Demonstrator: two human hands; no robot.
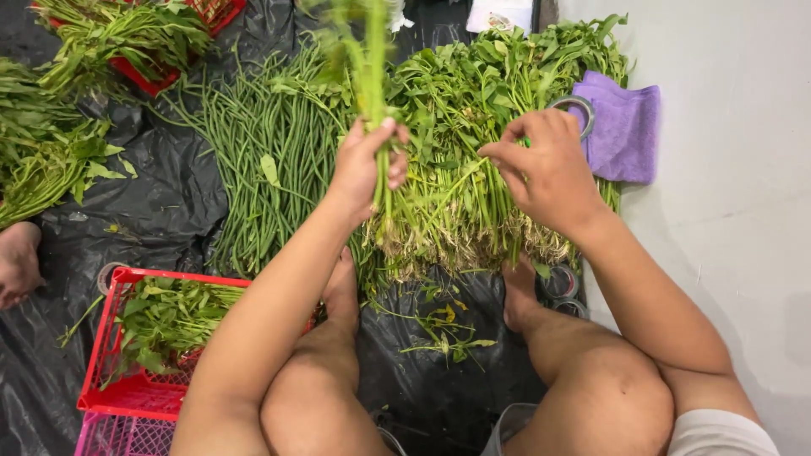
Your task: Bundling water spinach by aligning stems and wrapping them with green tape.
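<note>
While the left hand grips a small bunch of stems upright, the right hand pinches stalks in the greens pile. Most of the pile under both grips looks unsorted; the tape roll beyond the right grip lies unused.

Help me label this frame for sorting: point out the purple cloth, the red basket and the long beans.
purple cloth (625, 131), head view, middle of the folded fabric.
red basket (127, 397), head view, bare front wall near the rim.
long beans (253, 160), head view, middle of the spread pile.
</note>
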